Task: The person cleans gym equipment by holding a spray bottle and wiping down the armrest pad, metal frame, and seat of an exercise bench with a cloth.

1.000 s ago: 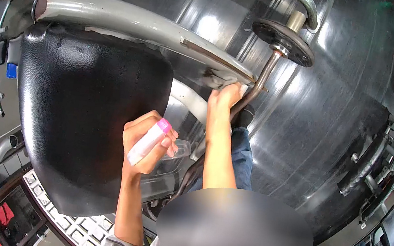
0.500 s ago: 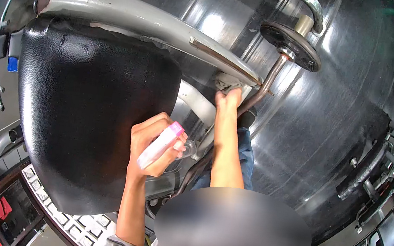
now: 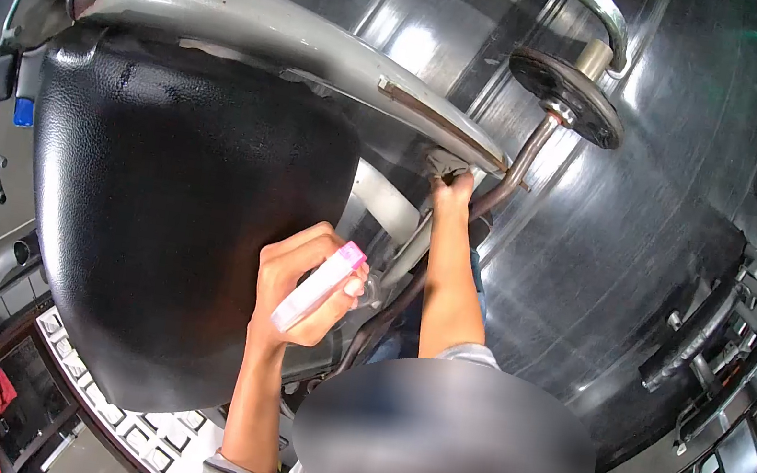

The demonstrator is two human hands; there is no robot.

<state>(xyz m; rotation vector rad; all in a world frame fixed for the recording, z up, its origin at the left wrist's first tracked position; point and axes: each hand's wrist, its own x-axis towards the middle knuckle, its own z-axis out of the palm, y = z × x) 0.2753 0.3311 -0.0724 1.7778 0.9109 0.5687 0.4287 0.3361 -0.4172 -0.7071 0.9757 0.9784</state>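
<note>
I had the left hand (image 3: 296,273) curled round a pink-capped bottle (image 3: 318,288) near the black pad's (image 3: 182,190) right edge, the right hand's (image 3: 453,192) fingers closed on what looked like a cloth (image 3: 445,163) beside the bent bar (image 3: 526,165).

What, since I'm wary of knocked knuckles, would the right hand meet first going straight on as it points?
Past the cloth it holds, probably the grey curved beam, though depth is unclear and the hand may pass beneath it.

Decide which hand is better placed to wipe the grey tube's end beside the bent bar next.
Probably the right hand: its fingers hold a cloth close to that end of the grey tube. The left hand, farther away, is occupied with a pink-topped bottle.
</note>
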